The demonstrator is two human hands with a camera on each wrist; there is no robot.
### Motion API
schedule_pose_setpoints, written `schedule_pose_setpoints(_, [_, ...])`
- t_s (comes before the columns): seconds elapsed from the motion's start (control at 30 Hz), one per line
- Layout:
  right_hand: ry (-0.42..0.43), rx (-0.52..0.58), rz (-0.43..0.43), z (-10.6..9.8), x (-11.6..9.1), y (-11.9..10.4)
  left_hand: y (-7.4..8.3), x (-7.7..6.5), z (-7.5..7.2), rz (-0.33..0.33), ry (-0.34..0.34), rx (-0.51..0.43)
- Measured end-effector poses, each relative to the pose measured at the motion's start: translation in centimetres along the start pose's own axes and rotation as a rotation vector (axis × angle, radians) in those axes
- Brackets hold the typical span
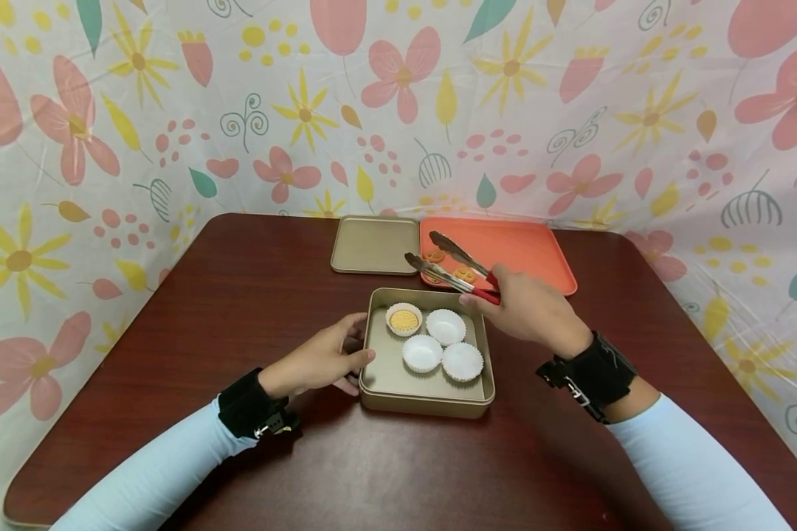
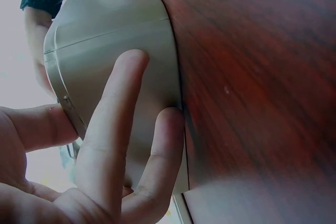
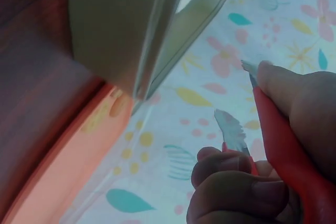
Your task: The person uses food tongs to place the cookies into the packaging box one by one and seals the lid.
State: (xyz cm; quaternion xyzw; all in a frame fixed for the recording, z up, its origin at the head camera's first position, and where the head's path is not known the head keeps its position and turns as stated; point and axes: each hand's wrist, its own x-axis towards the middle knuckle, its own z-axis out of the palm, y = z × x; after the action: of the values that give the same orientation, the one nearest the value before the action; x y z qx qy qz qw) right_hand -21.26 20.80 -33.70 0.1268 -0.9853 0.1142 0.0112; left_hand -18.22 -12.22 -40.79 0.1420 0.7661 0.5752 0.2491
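Note:
In the head view, a square gold tin (image 1: 384, 372) holds a paper cup with a round yellow cookie (image 1: 404, 320) in it. Beside that cup stand three white paper cups (image 1: 422, 354) with nothing inside. My left hand (image 1: 325, 358) holds the tin's left side, thumb at the rim and fingers against the outer wall (image 2: 113, 119). My right hand (image 1: 534, 306) grips red-handled metal tongs (image 1: 446, 277) above the tin's far right corner. The tongs' tips are spread with nothing between them, over the left part of an orange tray. Pretzel-shaped cookies (image 1: 465, 274) lie on that tray.
The orange tray (image 1: 525, 254) lies at the back of the dark wooden table (image 1: 259, 295). Left of it and up against it is a flat gold lid or tray (image 1: 375, 245). A flower-patterned cloth (image 1: 372, 110) hangs behind the table.

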Motion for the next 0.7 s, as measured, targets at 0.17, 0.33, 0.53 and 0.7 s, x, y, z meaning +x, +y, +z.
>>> schedule_pose_setpoints(0.17, [0.005, 0.013, 0.034, -0.1, 0.5, 0.9, 0.0, 0.0, 0.0, -0.001, 0.004, 0.0])
schedule_pose_setpoints(0.33, [-0.007, 0.027, 0.054, -0.1, 0.8, 1.7, 0.0, -0.1, 0.0, -0.003, 0.005, -0.001])
schedule_pose_setpoints(0.53, [-0.022, 0.016, 0.079, -0.1, 1.2, 2.6, 0.0, -0.1, 0.0, -0.004, 0.003, -0.004])
schedule_pose_setpoints(0.7, [-0.044, 0.013, 0.104, 0.1, 1.6, 3.5, -0.1, 0.0, 0.0, -0.001, 0.0, -0.006])
